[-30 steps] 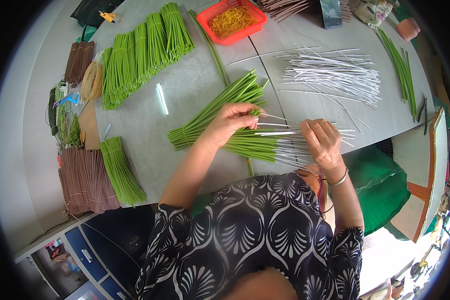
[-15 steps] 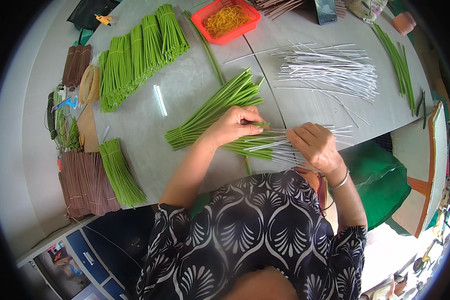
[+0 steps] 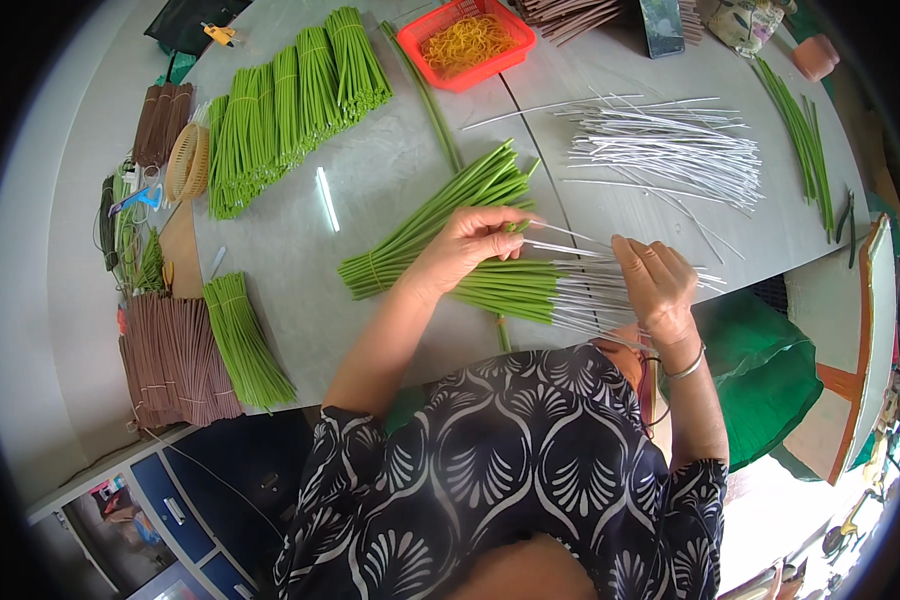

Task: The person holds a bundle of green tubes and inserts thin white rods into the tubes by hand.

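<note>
My left hand [image 3: 458, 248] is closed in a pinch on the end of a green tube, above a bundle of green tubes [image 3: 385, 262] tied with a band. White wires [image 3: 582, 296] stick out of many of the tubes' right-hand ends. My right hand [image 3: 658, 285] pinches a thin white wire [image 3: 570, 234] that runs across to the left fingertips. How far this wire sits inside the tube is hidden by my fingers. Beyond the right hand, a loose pile of white wires [image 3: 665, 150] lies on the grey table.
Tied green bundles [image 3: 300, 85] stand in a row at the far left. A red basket [image 3: 522, 50] holds yellow rubber bands. Brown bundles [image 3: 180, 355] and another green bundle [image 3: 245, 340] lie near left. Pliers [image 3: 848, 225] lie at the right edge, above a green bag [image 3: 755, 375].
My right hand has moved right and away from the left hand, so more of the white wire shows between them. The left hand keeps its pinch; the whole view has shifted slightly.
</note>
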Demonstrator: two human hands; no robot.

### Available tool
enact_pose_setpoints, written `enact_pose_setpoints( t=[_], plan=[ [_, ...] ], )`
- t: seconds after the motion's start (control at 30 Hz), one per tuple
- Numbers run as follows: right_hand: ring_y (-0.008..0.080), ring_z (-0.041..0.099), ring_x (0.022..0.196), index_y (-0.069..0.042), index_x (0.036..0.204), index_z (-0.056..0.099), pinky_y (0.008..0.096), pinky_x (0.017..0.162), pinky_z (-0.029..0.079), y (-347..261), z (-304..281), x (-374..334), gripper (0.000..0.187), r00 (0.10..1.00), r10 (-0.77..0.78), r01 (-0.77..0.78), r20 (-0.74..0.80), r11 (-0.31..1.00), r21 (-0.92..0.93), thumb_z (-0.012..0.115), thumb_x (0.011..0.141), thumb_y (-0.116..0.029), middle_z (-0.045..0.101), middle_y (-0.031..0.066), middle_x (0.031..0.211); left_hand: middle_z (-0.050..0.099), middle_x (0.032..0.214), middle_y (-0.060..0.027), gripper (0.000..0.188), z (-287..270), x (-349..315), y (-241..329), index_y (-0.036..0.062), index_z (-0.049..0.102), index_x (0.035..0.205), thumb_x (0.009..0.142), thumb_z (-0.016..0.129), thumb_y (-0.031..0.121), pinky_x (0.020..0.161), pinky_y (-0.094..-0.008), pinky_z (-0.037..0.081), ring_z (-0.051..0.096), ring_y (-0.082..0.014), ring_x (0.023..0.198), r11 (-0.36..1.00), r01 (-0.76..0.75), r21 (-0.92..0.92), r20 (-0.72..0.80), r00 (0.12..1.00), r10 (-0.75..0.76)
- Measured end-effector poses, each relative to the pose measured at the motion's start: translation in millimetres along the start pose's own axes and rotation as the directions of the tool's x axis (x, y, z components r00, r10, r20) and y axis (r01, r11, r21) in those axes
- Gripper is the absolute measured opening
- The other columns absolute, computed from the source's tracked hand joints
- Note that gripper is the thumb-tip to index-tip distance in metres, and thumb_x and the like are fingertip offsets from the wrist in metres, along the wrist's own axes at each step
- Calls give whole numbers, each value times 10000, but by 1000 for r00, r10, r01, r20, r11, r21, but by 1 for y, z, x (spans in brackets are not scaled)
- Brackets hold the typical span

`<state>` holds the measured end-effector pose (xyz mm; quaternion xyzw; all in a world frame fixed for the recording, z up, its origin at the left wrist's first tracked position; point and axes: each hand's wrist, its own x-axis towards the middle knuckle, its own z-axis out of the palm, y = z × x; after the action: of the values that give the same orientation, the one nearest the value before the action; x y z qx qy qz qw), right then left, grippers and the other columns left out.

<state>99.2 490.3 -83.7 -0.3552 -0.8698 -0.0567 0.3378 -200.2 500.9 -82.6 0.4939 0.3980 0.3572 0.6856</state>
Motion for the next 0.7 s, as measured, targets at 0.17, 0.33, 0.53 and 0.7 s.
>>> enact_pose_setpoints(
  t=[0.17,0.33,0.53,0.7],
  plan=[
    [168,608,713,-18,1108,702,304,560,500,3,-8,0,411,996,-41,42,83,999,-11,672,709,-114,687,30,934,617,801,23,267,2,2,-2,15,735,1227,970,698,75,704,-230,462,545,-60,761,1000,15,21,1,1000,-15],
    [184,617,716,-32,1091,708,313,557,518,14,-30,6,404,981,-66,66,180,998,8,684,693,-93,697,38,925,628,782,33,219,4,9,-6,20,760,1165,961,721,90,684,-235,468,558,-52,739,992,62,107,-7,998,-61],
    [207,629,715,-23,1063,704,331,566,527,6,-30,21,369,954,-98,73,282,993,97,680,701,-87,706,55,922,643,833,27,196,2,16,-9,4,763,1133,963,718,91,731,-250,486,584,-68,788,966,-26,256,135,991,-9],
    [175,599,708,-21,1110,675,312,574,502,3,-4,20,385,984,-125,110,129,987,119,663,739,-124,604,19,820,646,985,10,195,2,14,-8,6,757,1147,988,684,90,799,-245,486,592,-76,891,990,-61,126,64,997,53]
  ],
)
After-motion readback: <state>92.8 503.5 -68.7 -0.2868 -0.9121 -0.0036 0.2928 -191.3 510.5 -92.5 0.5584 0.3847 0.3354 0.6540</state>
